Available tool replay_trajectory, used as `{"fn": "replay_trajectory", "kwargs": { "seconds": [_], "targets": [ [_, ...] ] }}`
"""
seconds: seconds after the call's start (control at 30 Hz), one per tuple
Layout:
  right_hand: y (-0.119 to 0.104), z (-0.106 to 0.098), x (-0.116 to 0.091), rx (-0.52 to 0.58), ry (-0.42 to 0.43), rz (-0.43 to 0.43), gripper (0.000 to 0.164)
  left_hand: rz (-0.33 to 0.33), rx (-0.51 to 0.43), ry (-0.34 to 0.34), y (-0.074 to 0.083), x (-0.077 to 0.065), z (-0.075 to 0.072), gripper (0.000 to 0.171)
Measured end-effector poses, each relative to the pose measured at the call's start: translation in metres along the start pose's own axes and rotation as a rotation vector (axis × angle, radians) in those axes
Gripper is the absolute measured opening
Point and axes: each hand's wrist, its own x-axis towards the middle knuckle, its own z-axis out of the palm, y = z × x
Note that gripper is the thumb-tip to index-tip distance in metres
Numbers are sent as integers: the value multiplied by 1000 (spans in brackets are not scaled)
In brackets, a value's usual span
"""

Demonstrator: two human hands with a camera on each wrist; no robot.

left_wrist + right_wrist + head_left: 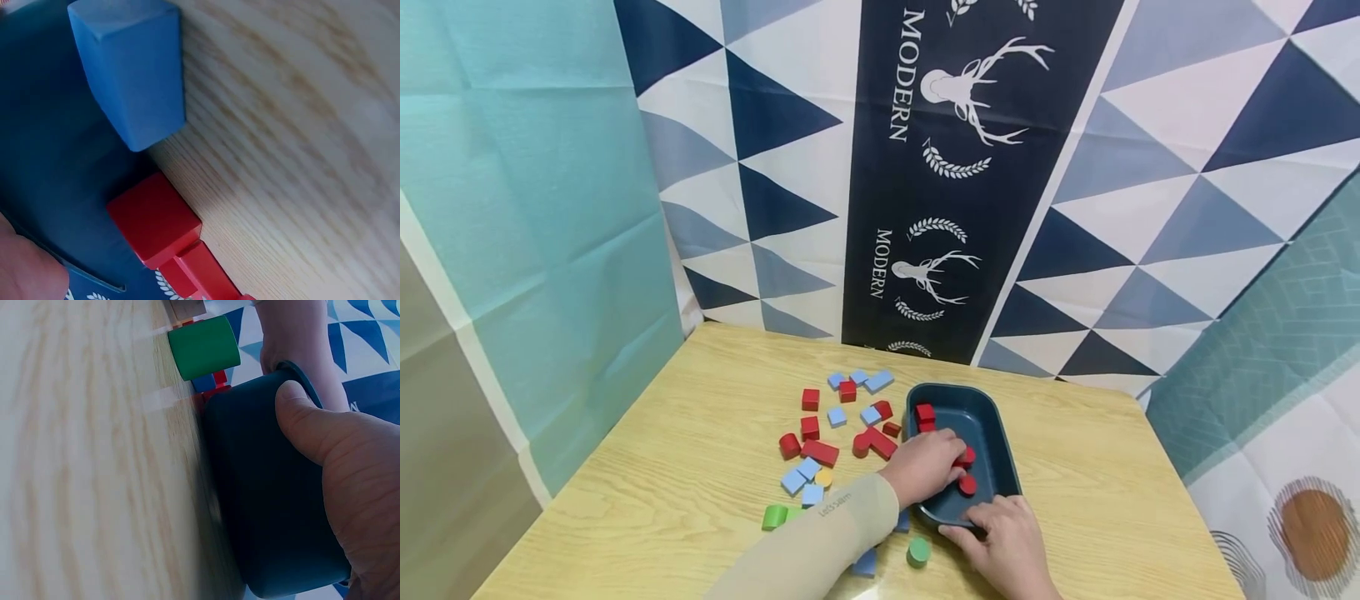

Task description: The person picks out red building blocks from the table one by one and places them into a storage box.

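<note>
A dark blue rectangular tray stands on the table with several red blocks inside. My left hand reaches over its left wall, holding a red round block between thumb and fingers. Beside the fingertips lies another red round block on the tray floor. At the near right corner my right hand grips the tray's rim. Its thumb presses the outer wall in the right wrist view, while its other fingers are mostly hidden. The left wrist view shows little of the left hand.
Red blocks, light blue blocks and a yellow piece lie scattered left of the tray. Under the left forearm are partly covered green and blue blocks. A green cylinder stands near the tray's front.
</note>
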Motion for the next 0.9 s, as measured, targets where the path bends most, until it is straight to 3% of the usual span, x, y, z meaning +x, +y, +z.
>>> {"fn": "replay_trajectory", "kwargs": {
  "seconds": [0.1,0.2,0.33,0.4,0.5,0.57,0.67,0.77,0.9],
  "targets": [
    [-1,2,1,11,5,-3,29,23,-76,38,-7,-2,-4,17],
    [-2,3,1,13,-4,-3,28,27,-168,105,-25,-4,-18,16],
    [-2,2,1,-2,-38,29,28,-100,-269,203,-59,-8,-43,18],
    [-2,1,-1,-14,-59,54,28,-193,-298,205,-76,-12,-52,17],
    [-1,-1,-2,-24,-77,72,29,-241,-266,93,-92,-23,-58,16],
    [0,-2,-2,-23,-76,68,29,-195,-202,-13,-95,-31,-55,20],
    [0,-3,-1,-17,-56,54,28,-53,-81,-132,-90,-40,-46,31],
    [0,-3,-1,-13,-33,38,28,46,40,-153,-79,-44,-36,35],
    [-1,-2,0,-12,-19,15,29,60,143,-134,-66,-45,-31,38]
  ]
}}
